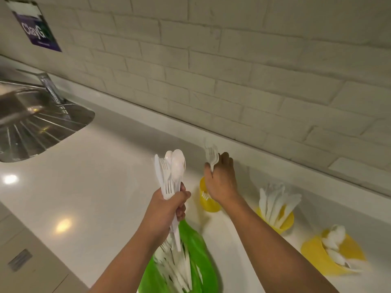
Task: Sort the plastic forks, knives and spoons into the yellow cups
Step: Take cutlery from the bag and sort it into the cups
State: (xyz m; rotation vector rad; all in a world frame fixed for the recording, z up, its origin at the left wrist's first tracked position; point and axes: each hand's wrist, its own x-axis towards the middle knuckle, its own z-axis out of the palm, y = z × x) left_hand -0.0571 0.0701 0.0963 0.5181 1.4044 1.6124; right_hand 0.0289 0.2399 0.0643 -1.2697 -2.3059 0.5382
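My left hand (169,205) grips a mixed bundle of white plastic cutlery (170,174), spoons, forks and a knife, heads up. My right hand (222,179) holds a white fork (211,155) by its handle, tines up, just above the left yellow cup (208,203), which has forks inside. The middle yellow cup (277,218) is packed with knives. The right yellow cup (332,256) holds spoons. Below my left hand sits a green container (195,246) with several more white utensils in it.
A white countertop (101,176) runs along a brick-pattern wall (232,70). A steel sink with drainer (31,123) and tap (50,87) sits at the far left. The counter's front edge and a cabinet lie at the lower left.
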